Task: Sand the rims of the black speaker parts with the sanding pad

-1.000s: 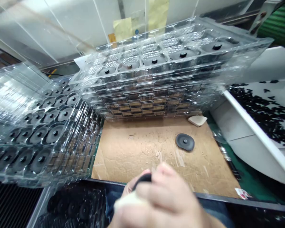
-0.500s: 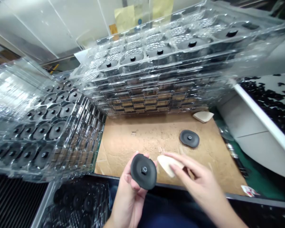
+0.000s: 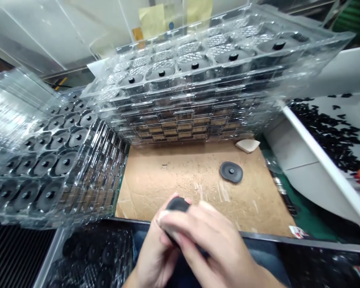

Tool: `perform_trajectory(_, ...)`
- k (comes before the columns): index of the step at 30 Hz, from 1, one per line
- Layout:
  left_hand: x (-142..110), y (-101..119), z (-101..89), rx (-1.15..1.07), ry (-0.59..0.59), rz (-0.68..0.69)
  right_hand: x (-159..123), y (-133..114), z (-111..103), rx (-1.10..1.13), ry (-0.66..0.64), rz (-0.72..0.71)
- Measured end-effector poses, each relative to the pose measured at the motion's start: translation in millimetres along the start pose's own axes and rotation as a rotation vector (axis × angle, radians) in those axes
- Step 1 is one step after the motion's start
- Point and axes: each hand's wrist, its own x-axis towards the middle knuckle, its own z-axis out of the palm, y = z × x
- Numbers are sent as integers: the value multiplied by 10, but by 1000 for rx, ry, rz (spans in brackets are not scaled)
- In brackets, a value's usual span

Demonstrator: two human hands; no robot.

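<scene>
My left hand [image 3: 152, 249] is closed around a black oval disc [image 3: 177, 204], held above the front edge of the cardboard. Over the disc lies my right hand [image 3: 211, 234], its fingers bent and slightly blurred. A cream wedge-shaped pad [image 3: 207, 205] shows partly behind the right fingers, which are closed on it. Most of the disc's face is covered by that hand. A second black oval disc [image 3: 231, 172] with a small central stud lies on the cardboard [image 3: 156, 180] to the right. Farther back rests another cream wedge pad [image 3: 247, 145].
Stacked clear plastic trays [image 3: 183, 104] stand behind the cardboard. More trays with black discs [image 3: 60, 162] rise on the left, and another tray [image 3: 102, 256] sits low in front. On the right, a white bin [image 3: 318, 156] holds many small black parts [image 3: 327, 128].
My right hand has moved left with the cream pad and now covers the disc in my left hand. The view has shifted slightly, and an orange object now shows at the right edge.
</scene>
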Motion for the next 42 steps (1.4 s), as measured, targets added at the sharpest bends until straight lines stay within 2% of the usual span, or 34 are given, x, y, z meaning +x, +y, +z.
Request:
perform_trajectory(3,-2,32,-25,-18,-17,-55,-105,24,-168,-19,-146,46)
perform_trajectory(7,38,7,-84,-76,-38,-114,-95,127,-320,-184,-153,36)
perform_trajectory(10,38,19,-105,-121,-96,-115,-46,281,-302,-125,-147,-28)
perform_trajectory(12,16,61,-99,-104,-146,-109,-78,414,-244,-8,-94,90)
perform_trajectory(15,-13,125,-80,-46,-119,-107,-273,600,-114,98,57,474)
perform_trajectory(17,-11,142,-76,-39,-86,-95,-462,679,-19,150,105,671)
perform_trajectory(19,6,139,-78,-47,-90,-83,-630,715,54,186,95,769)
perform_trajectory(23,36,120,-70,-40,-123,-69,-718,694,35,170,79,797)
perform_trajectory(25,31,116,-53,-34,-133,-71,-634,632,-59,132,104,776)
perform_trajectory(27,15,113,-29,-27,-122,-73,-507,524,-157,71,130,665)
perform_trajectory(31,-16,101,4,11,-35,-8,-285,247,-218,-64,54,216)
perform_trajectory(33,-12,92,-7,45,13,41,-224,150,-190,-97,-39,75)
perform_trajectory(36,14,67,-62,55,9,59,-187,108,-154,-62,-144,54)
perform_trajectory(40,27,41,-108,42,9,91,-204,131,-158,-126,-46,33)
perform_trajectory(42,14,43,-94,55,12,74,-210,130,-174,-93,-108,75)
